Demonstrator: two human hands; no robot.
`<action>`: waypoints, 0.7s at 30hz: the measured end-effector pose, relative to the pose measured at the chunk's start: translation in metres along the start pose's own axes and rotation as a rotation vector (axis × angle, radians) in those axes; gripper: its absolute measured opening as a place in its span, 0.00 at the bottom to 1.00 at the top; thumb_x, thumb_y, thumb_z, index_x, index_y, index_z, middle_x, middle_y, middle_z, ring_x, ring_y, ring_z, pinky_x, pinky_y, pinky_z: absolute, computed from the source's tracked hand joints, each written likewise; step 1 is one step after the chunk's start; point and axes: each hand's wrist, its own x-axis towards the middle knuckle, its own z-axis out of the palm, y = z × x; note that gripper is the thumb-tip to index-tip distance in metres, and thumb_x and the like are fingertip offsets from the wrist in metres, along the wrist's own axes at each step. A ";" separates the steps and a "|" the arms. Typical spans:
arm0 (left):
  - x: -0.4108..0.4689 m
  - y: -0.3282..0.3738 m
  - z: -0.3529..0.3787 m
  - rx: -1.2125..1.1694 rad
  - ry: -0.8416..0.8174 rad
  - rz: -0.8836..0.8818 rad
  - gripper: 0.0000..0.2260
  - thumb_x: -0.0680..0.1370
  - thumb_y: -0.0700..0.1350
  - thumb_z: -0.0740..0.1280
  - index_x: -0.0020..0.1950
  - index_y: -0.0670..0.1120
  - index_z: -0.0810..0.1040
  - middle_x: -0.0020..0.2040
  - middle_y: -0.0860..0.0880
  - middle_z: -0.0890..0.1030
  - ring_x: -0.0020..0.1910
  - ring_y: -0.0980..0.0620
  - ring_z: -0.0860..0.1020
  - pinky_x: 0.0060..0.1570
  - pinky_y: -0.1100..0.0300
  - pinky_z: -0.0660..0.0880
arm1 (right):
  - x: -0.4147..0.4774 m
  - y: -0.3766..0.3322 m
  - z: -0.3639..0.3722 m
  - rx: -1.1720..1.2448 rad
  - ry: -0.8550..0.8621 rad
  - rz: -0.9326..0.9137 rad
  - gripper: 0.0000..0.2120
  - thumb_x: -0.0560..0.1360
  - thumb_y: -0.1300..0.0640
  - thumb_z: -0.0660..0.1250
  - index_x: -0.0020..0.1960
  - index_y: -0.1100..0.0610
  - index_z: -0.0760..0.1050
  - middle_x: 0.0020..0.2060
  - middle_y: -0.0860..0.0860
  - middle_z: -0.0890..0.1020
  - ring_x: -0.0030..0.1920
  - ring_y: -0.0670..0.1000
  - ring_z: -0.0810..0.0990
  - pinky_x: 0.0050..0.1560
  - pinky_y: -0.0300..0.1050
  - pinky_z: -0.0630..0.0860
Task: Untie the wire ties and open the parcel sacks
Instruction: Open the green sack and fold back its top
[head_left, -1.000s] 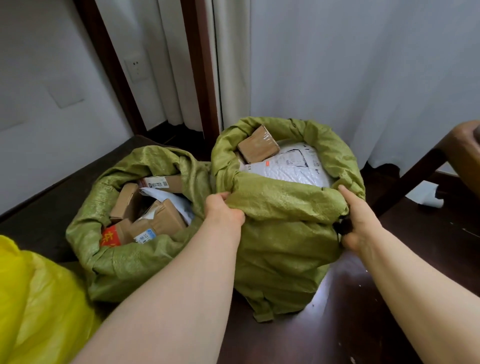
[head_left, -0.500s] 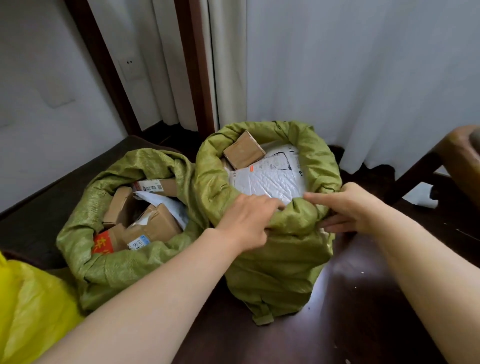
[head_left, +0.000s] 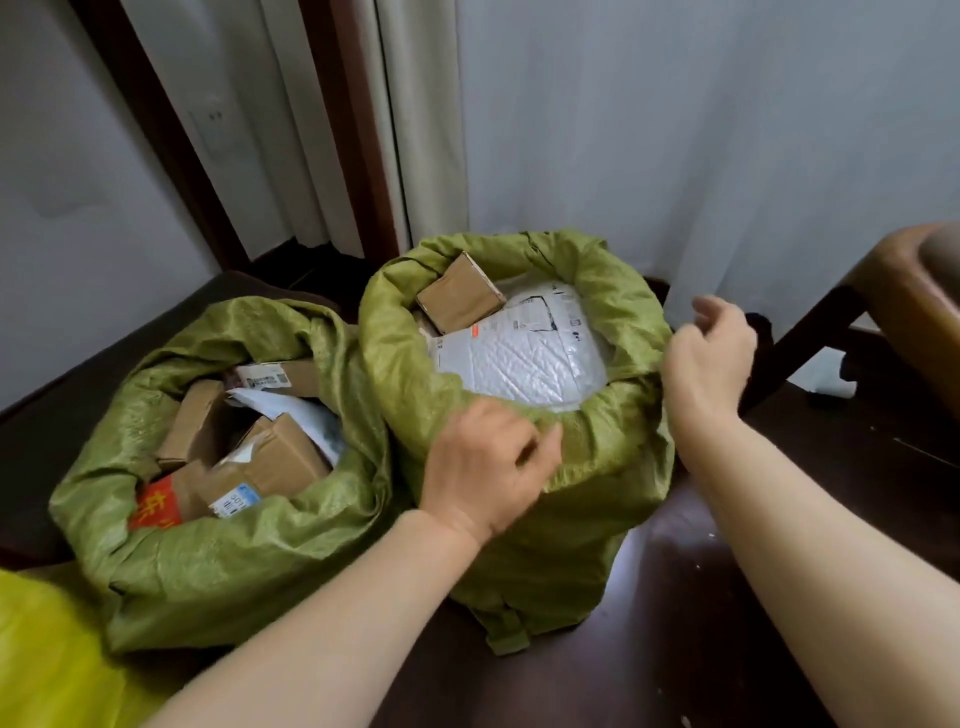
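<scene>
While left hand fingers clutch the rolled rim of the sack, right hand fingers hang loose alongside.

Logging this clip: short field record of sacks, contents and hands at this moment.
left sack: open, rim rolled down, cardboard boxes inside
right sack: open, rim rolled down, brown box on white mailer
left hand: fingers curled over right sack's near rim
right hand: at its right rim, grip unclear
wire ties: none visible
nearby: yellow bag, wooden furniture
</scene>
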 end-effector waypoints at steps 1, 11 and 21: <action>0.019 0.003 -0.001 0.041 0.024 -0.029 0.16 0.73 0.55 0.62 0.35 0.45 0.79 0.32 0.49 0.78 0.37 0.48 0.76 0.40 0.56 0.74 | 0.002 -0.013 0.006 -0.143 -0.050 -0.154 0.20 0.75 0.57 0.57 0.66 0.56 0.70 0.65 0.57 0.71 0.65 0.58 0.70 0.66 0.55 0.67; 0.046 -0.001 0.025 0.303 -0.755 -0.193 0.55 0.62 0.77 0.56 0.77 0.47 0.38 0.77 0.48 0.38 0.76 0.49 0.38 0.72 0.38 0.39 | 0.061 0.010 0.035 0.534 -0.302 0.466 0.05 0.74 0.69 0.62 0.46 0.67 0.76 0.34 0.56 0.77 0.36 0.55 0.79 0.44 0.49 0.78; 0.026 -0.027 0.001 0.422 -0.124 -0.591 0.34 0.79 0.61 0.49 0.76 0.40 0.48 0.77 0.41 0.48 0.76 0.43 0.45 0.71 0.50 0.35 | 0.002 -0.010 0.014 -0.373 -0.197 -0.186 0.29 0.74 0.43 0.63 0.71 0.54 0.63 0.71 0.57 0.62 0.71 0.59 0.59 0.69 0.56 0.56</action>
